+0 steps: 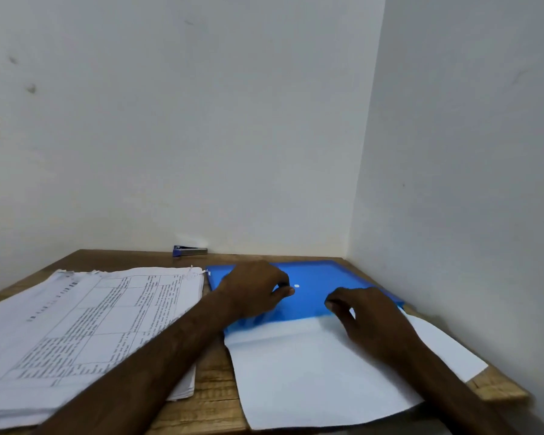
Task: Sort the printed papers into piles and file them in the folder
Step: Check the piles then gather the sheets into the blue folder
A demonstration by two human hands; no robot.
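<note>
Folder (314,277): left hand (255,290) pinches top, right hand (369,312) grips edge.

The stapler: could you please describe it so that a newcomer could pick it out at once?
Find the wooden table in the room's corner and follow its far edge along the back wall. There, behind the gap between the stack of printed papers and the blue folder, lies the stapler. It is small, blue and silver metal, unlike the flat sheets nearby.

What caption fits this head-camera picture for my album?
Left hand and right hand on a blue folder, white sheets poking out, printed pile beside.
</note>
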